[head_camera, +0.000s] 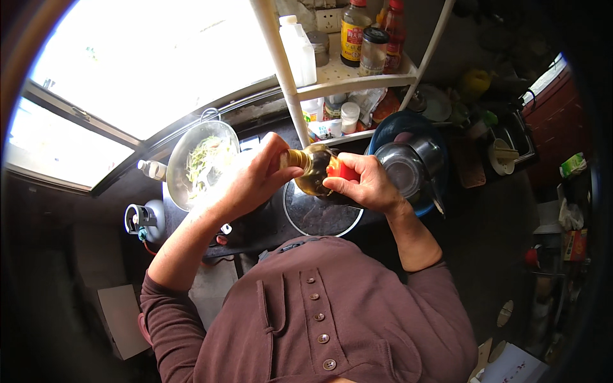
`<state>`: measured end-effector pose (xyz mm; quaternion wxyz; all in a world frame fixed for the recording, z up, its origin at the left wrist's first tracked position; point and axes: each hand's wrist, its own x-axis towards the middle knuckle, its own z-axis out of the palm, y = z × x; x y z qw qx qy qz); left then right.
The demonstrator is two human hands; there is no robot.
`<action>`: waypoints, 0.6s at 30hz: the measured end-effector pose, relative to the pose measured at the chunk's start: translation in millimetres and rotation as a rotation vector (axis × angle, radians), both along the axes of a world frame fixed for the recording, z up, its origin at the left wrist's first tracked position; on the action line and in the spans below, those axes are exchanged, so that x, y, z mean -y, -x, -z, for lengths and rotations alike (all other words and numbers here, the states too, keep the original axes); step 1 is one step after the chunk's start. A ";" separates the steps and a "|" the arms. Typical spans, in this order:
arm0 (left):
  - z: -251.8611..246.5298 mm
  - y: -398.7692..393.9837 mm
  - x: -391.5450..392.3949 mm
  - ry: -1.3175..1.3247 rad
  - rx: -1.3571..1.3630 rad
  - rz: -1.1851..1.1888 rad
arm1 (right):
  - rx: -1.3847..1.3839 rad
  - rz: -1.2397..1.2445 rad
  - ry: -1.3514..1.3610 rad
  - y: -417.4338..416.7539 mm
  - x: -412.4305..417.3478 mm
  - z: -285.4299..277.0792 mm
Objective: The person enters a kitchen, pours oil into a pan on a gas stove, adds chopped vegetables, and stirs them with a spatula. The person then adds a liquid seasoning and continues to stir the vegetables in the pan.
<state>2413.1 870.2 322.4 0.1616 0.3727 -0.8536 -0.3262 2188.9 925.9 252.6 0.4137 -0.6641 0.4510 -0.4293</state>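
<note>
Between my hands is a bottle (313,167) with dark yellow-brown contents. My left hand (258,172) is closed around its gold-coloured end. With thumb and fingers, my right hand (366,179) pinches a red plastic piece (341,169) against the bottle's other side; whether the two are joined is hidden by the fingers. To the left, a metal wok (178,143) holds pale green shredded vegetables (203,160), partly behind my left hand. Below the bottle, a round glass lid (323,218) lies on the dark counter.
Ahead stands a white shelf rack (357,87) with a soy sauce bottle (353,36), jars and a white jug (298,52). At right, a blue basin (443,143) holds a metal bowl (400,167). A gas cylinder (155,220) and small bottle (152,169) flank the wok's left side.
</note>
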 end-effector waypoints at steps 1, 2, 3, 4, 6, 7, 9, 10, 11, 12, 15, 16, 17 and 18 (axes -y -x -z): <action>-1.8 2.1 -0.3 0.015 0.024 0.002 | -0.029 -0.001 0.013 0.7 -0.7 -1.4; -1.8 3.8 0.2 -0.004 0.035 0.008 | -0.058 -0.001 0.025 0.5 -1.5 -4.1; -2.4 6.2 1.7 -0.021 0.042 0.017 | -0.090 0.002 0.040 1.8 -1.6 -6.1; -3.0 8.0 2.4 -0.037 0.049 0.025 | -0.081 -0.004 0.030 3.5 -2.5 -6.0; -6.6 7.4 2.5 0.086 0.086 0.167 | -0.068 -0.018 0.013 8.6 -4.6 -6.3; -9.9 5.8 2.9 0.149 0.102 0.236 | 0.007 -0.075 -0.043 12.7 -4.1 -5.4; -21.2 7.6 10.5 0.282 0.097 0.434 | 0.150 -0.189 -0.154 21.9 -1.5 -1.1; -24.8 10.9 12.1 0.323 0.070 0.503 | 0.227 -0.255 -0.205 25.6 0.4 -0.8; -30.4 14.1 13.7 0.364 0.044 0.570 | 0.296 -0.232 -0.211 28.5 0.7 -2.1; -44.6 17.1 15.4 0.530 0.095 0.613 | 0.361 -0.215 -0.216 30.4 1.9 -6.6; -43.6 11.8 11.7 0.520 -0.022 0.322 | 0.496 -0.012 -0.108 43.5 1.7 -29.6; -42.3 7.4 7.3 0.456 -0.061 0.206 | 0.578 0.057 0.035 43.3 6.6 -37.2; -42.0 2.3 3.8 0.397 -0.107 0.090 | 0.618 0.112 0.159 43.8 16.4 -42.3; -37.4 -6.1 0.2 0.428 -0.098 0.047 | 0.647 0.172 0.286 44.9 24.3 -47.0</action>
